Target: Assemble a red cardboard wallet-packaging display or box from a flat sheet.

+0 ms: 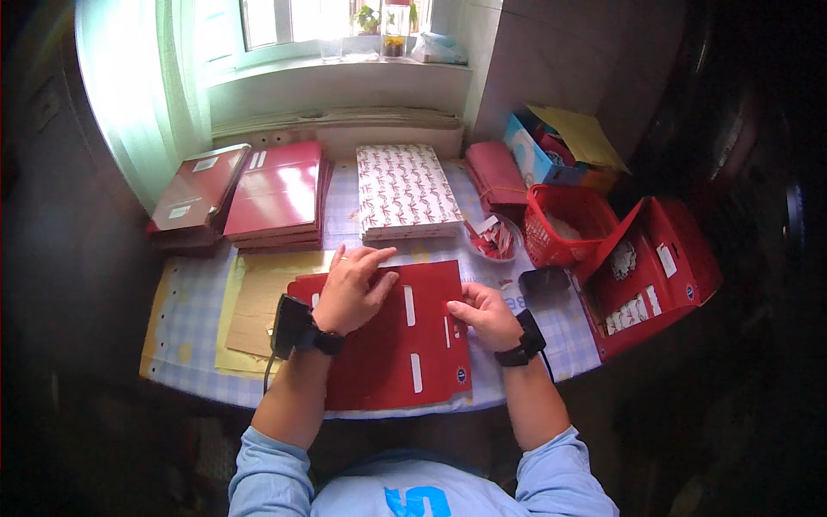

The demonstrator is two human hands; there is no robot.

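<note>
Two bare hands at a red cardboard sheet (pixel 370 362), seen from above. The sheet lies on a checked tablecloth (pixel 202 293) directly in front of the person, its face marked by two pale, narrow slots arranged one above the other.

Left arm: the forearm rises from the lower edge and leans slightly inward. The left hand (pixel 355 289) lies over the upper left part of the sheet, back upward, with the fingers directed up and to the right, loosely bent and a little spread; the thumb extends to the right, apart from them. The hand is relaxed and grasps nothing; whether the palm presses on the sheet cannot be told.

Right arm: the forearm slants up and to the left. The right hand (pixel 484 317) is at the sheet's right edge, its thumb pointing left over the face of the sheet and its fingers curled at the margin. Whether they close beneath the edge cannot be told.

Each wrist bears a black band. Beyond the hands stands a stack of patterned boards (pixel 409 189); just beyond the right hand is a bowl of red and white pieces (pixel 493 239), with a red basket (pixel 551 237) beside it.
</note>
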